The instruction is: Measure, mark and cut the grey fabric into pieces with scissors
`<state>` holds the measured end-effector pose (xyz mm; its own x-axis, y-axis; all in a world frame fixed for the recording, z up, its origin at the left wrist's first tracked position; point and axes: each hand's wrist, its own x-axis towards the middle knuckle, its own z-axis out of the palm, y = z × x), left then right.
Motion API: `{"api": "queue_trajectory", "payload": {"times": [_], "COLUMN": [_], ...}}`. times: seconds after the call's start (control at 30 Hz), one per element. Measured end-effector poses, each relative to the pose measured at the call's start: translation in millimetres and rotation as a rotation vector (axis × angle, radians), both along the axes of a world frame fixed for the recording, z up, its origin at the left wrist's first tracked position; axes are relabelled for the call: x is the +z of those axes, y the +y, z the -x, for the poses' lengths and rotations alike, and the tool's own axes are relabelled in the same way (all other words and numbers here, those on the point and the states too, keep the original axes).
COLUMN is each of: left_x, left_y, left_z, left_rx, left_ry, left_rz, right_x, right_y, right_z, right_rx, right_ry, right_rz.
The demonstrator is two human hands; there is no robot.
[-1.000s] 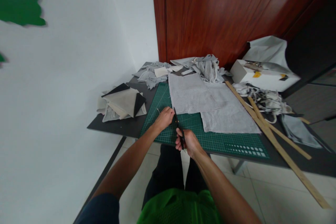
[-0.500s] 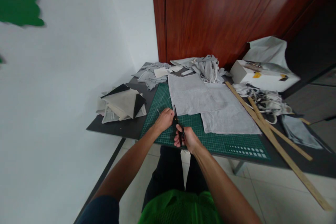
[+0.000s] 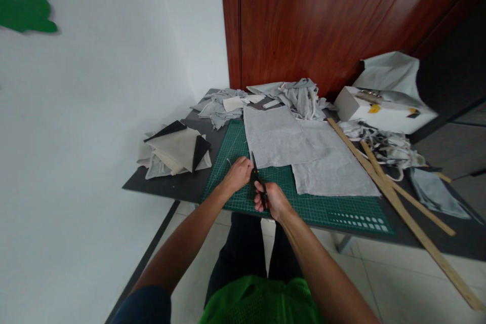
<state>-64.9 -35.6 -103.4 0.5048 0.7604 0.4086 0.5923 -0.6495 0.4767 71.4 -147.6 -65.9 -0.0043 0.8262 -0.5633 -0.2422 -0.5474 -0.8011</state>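
Observation:
In my right hand (image 3: 272, 199) is a pair of black scissors (image 3: 255, 171), with my fingers around the handles. The blades point away from me, along the lower left corner of a light grey cloth piece (image 3: 279, 136). My left hand (image 3: 239, 174) is closed, just left of the blades and beside that corner. What its fingertips pinch is too small to make out. A second grey cloth piece (image 3: 334, 174) lies partly under the first, to the right. Both cloths rest on a green cutting mat (image 3: 224, 162), where a short pale thread lies left of my left hand.
Folded beige and black fabric (image 3: 176, 149) sits at the table's left end. Grey scraps (image 3: 218, 109) and a crumpled cloth heap (image 3: 301, 98) line the back. Wooden strips (image 3: 395, 200) cross at the right, overhanging the front edge. Beyond are tangled strips (image 3: 387, 147) and a white box (image 3: 383, 111).
The scissor handles look closer together in my right hand than before. My left hand has stayed almost in place. The view has shifted slightly.

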Motion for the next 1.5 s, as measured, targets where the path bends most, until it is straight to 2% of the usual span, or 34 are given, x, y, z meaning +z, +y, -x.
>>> {"api": "queue_trajectory", "payload": {"times": [0.4, 0.7, 0.93, 1.17, 1.3, 1.5], "left_x": [-0.8, 0.6, 0.7, 3.1, 4.3, 5.6], "left_y": [0.8, -0.3, -1.1, -3.3, -4.3, -5.2], "left_z": [1.2, 0.7, 2.5, 1.3, 0.8, 1.1], "left_rx": [-0.004, -0.008, -0.008, 0.014, 0.033, 0.051], "left_ry": [0.01, 0.004, -0.013, -0.009, 0.002, 0.045], "left_rz": [0.03, 0.027, 0.046, 0.052, 0.043, 0.034], "right_x": [5.9, 1.1, -1.9, 0.5, 1.4, 0.3], "right_y": [16.4, 19.5, 35.0, 37.6, 43.7, 55.2], "right_z": [-4.6, -4.5, -6.8, -4.2, -7.1, -5.7], "right_rx": [0.052, 0.024, 0.043, 0.023, 0.055, 0.033], "right_ry": [0.001, -0.034, 0.002, -0.061, -0.027, 0.014], "right_rz": [-0.006, 0.002, -0.035, -0.014, -0.025, -0.036]}}
